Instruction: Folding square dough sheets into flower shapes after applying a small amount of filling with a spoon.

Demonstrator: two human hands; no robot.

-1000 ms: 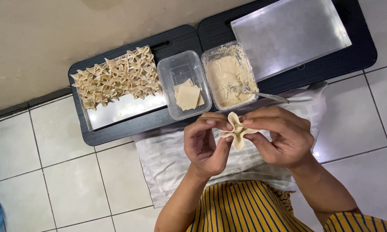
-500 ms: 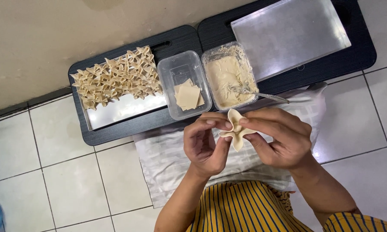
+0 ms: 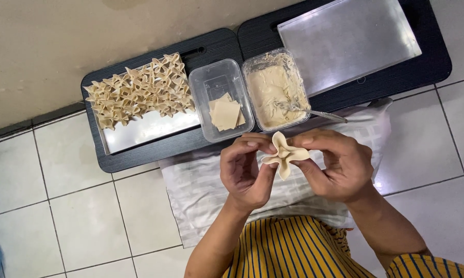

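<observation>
At frame centre, the left hand and right hand pinch a folded dumpling wrapper between fingertips, sealing its pleats; spare wrappers and filling tub sit just above, within reach.

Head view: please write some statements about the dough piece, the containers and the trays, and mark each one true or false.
1. Both hands, left hand and right hand, pinch one folded dough piece. True.
2. The clear container is full of paste. False: it holds a few flat square wrappers.
3. A metal utensil rests in the filling container. True.
4. The right tray is covered with folded pieces. False: they lie on the left tray.
5. A pale cloth lies under the hands. True.
</observation>
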